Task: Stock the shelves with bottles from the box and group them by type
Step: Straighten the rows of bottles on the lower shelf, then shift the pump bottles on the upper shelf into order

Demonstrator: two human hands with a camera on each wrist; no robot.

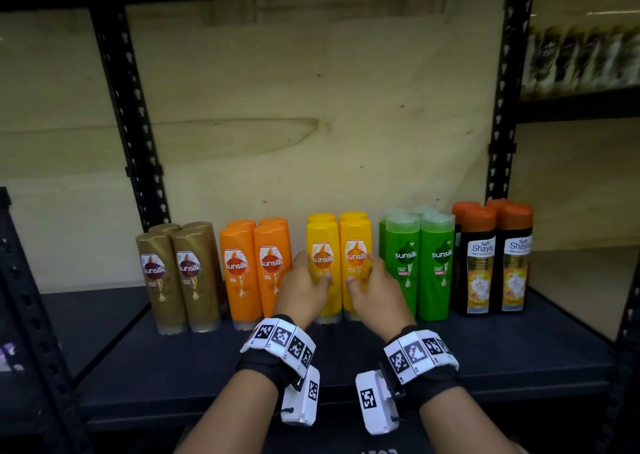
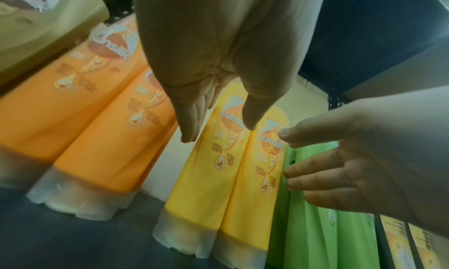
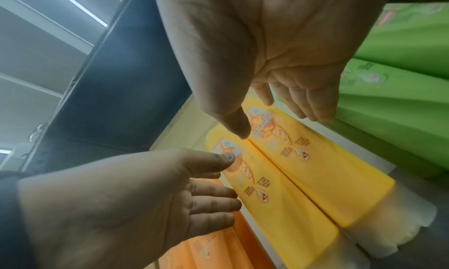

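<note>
Two front yellow Sunsilk bottles (image 1: 337,237) stand upright side by side on the dark shelf (image 1: 207,367), with two more behind them. My left hand (image 1: 313,268) lies against the left bottle (image 2: 206,177), fingers along its left side and thumb on its front. On the right bottle (image 3: 328,167), my right hand (image 1: 362,270) mirrors that, fingers on the right side and thumb on the label. The wrist views show the fingers (image 2: 189,127) of both hands fairly straight, flanking the pair. Both bottles stay on the shelf.
Along the same shelf stand grouped bottles: brown (image 1: 180,280) at left, orange (image 1: 256,266), green (image 1: 419,263), and black Shayla bottles with orange caps (image 1: 495,256) at right. Black perforated posts (image 1: 131,124) frame the bay. A plywood back panel (image 1: 311,107) is behind.
</note>
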